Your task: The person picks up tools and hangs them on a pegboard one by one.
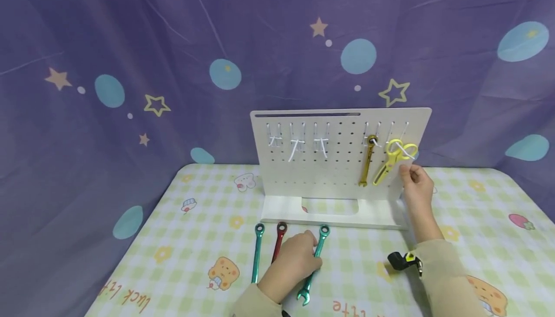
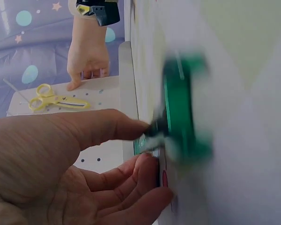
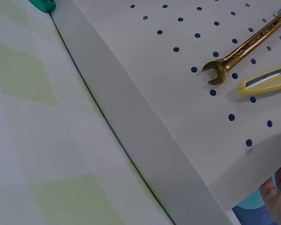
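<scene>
My left hand [image 1: 292, 259] pinches a green ratcheting wrench [image 1: 320, 247] that lies on the table in front of the pegboard. In the left wrist view its open end [image 2: 179, 108] is blurred, with thumb and fingers on either side of the shaft. At the board's right edge, my right hand [image 1: 418, 189] grips the white pegboard [image 1: 312, 175], thumb on the front face. Beside that hand hang yellow scissors [image 1: 391, 159] and a gold wrench [image 1: 367, 163]. A red wrench [image 1: 278, 244], partly covered by my left hand, and another green wrench [image 1: 257, 254] lie to the left.
Three white hook pairs [image 1: 297, 141] on the board's left side carry no tools. The board stands on a white base [image 1: 284, 208] over a checkered tablecloth [image 1: 208, 230]. A purple patterned curtain [image 1: 277, 33] hangs behind. A black wrist device [image 1: 399, 260] sits by the right sleeve.
</scene>
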The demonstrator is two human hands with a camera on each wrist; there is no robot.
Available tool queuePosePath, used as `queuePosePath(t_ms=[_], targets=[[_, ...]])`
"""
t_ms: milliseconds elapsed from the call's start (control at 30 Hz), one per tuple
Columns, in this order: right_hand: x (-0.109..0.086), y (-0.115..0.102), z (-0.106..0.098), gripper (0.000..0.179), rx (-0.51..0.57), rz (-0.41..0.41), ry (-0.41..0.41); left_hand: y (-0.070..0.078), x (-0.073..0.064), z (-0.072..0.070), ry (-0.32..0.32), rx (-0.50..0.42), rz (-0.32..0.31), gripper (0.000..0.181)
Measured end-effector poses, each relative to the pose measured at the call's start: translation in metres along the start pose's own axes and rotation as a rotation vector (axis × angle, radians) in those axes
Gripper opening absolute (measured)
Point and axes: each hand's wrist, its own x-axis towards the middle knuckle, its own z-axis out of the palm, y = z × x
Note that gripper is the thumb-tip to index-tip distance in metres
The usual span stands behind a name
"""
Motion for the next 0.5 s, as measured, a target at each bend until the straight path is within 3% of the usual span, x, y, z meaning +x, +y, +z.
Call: queuePosePath(t_ms=[200, 500], targets=[[-0.0016, 0.0009, -0.0010, 0.018, 0.002, 0.008, 0.007, -0.0015, -0.0007, -0.0025, -0.008, -0.041, -0.005, 0.024], [-0.0034, -0.0003, 0.0004, 0.019, 0.019, -0.018, 0.004, -0.0089, 0.0029, -0.0072, 0.005, 0.072, 0.092, 0.021]])
